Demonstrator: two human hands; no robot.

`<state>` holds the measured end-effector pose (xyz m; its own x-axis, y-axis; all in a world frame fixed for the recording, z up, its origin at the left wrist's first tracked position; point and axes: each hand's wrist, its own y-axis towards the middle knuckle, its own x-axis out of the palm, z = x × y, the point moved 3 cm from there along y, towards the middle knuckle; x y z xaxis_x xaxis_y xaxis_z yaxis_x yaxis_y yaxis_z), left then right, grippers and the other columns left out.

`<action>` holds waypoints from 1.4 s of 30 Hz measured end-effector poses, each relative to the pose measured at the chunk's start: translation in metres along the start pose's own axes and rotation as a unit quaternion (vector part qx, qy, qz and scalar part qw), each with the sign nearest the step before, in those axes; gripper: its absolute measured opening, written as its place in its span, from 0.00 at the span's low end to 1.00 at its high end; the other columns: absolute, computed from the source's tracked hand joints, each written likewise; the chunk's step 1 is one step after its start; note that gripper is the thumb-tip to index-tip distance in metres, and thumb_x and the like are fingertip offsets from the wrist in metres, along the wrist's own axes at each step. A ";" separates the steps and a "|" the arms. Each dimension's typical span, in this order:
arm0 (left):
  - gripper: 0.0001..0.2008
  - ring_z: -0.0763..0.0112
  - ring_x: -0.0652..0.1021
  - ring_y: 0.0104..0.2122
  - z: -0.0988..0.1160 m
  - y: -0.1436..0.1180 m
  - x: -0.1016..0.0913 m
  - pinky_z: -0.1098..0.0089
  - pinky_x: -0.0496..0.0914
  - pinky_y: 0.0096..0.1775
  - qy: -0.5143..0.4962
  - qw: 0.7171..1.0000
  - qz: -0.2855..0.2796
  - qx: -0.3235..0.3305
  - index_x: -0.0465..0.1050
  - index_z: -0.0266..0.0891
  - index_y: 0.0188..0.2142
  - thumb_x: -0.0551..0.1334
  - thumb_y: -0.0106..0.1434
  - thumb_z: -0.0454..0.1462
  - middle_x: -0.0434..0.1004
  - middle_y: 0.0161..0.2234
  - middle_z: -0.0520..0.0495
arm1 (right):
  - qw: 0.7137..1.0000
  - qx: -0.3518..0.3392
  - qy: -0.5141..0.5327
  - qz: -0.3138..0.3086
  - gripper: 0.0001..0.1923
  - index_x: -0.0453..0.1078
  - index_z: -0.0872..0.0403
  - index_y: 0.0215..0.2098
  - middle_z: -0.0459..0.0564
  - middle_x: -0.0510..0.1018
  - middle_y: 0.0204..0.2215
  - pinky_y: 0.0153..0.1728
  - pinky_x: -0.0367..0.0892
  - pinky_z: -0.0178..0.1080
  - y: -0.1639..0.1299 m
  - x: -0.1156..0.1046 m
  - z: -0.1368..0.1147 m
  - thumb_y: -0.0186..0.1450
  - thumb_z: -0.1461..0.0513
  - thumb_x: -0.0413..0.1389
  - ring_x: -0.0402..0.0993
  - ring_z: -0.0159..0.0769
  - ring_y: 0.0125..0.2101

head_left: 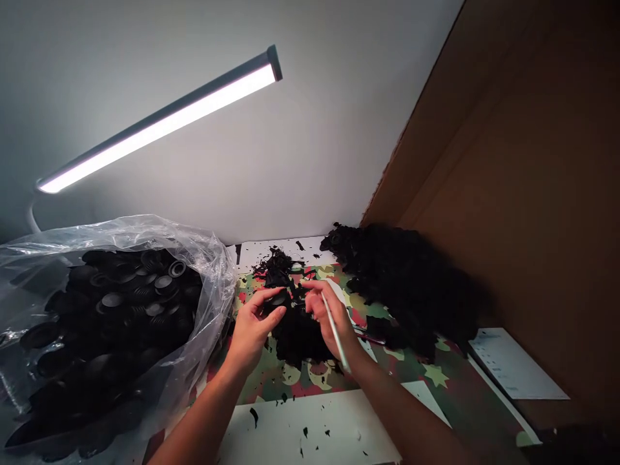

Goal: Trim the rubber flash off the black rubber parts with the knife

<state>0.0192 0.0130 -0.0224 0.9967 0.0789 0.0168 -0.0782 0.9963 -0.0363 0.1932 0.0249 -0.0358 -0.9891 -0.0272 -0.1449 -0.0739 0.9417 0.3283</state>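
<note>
Between the thumb and fingers of my left hand [255,327] is a small dark rubber piece [277,300], its outline partly lost against the black scraps behind. My right hand [333,316] is closed around a thin white pen-like stick [335,332], which slants down toward the wrist. Its working tip is hidden by the fingers. Under and between both hands lies a heap of black scraps [300,339] on a camouflage-patterned sheet [314,374].
At left, a clear plastic bag [213,310] holds many black round rubber parts [126,310]. A large black pile [402,284] rests against a cardboard wall [508,194] at right. A lit tube lamp [159,129] hangs above. A printed paper [516,365] lies at right.
</note>
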 end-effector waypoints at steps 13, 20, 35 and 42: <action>0.37 0.61 0.81 0.41 -0.004 0.001 0.000 0.62 0.71 0.46 0.171 0.983 -0.052 0.051 0.61 0.36 0.63 0.66 0.53 0.37 0.83 0.39 0.46 | 0.940 -0.296 -0.157 -0.067 0.04 0.70 0.51 0.38 0.54 0.83 0.44 0.44 0.73 0.44 -0.009 0.011 -0.018 0.70 0.65 0.54 0.80 0.41 0.42; 0.37 0.64 0.80 0.38 -0.002 -0.004 0.002 0.65 0.72 0.41 0.215 0.971 -0.056 0.089 0.59 0.36 0.64 0.63 0.54 0.34 0.82 0.37 0.48 | 0.909 -0.360 -0.205 -0.050 0.07 0.70 0.52 0.39 0.54 0.84 0.45 0.44 0.70 0.44 -0.008 0.017 -0.016 0.70 0.68 0.52 0.79 0.41 0.44; 0.39 0.67 0.78 0.42 0.005 -0.010 -0.001 0.66 0.71 0.48 0.097 0.988 -0.059 0.105 0.60 0.41 0.66 0.64 0.54 0.32 0.81 0.40 0.48 | 0.931 -0.117 -0.345 -0.001 0.08 0.66 0.52 0.34 0.51 0.81 0.33 0.44 0.63 0.45 0.012 -0.005 0.015 0.69 0.68 0.48 0.77 0.41 0.36; 0.23 0.60 0.80 0.45 -0.006 -0.001 -0.007 0.65 0.73 0.47 -0.023 0.999 -0.043 0.006 0.79 0.38 0.49 0.70 0.54 0.42 0.82 0.47 0.40 | 0.986 -0.061 -0.150 -0.028 0.07 0.61 0.50 0.26 0.49 0.79 0.37 0.42 0.68 0.43 0.021 -0.018 0.018 0.60 0.67 0.51 0.76 0.42 0.41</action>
<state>0.0122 0.0115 -0.0289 0.9978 -0.0061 0.0655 0.0075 0.9998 -0.0209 0.2118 0.0510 -0.0428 -0.9023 0.0389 -0.4294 -0.1613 0.8932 0.4198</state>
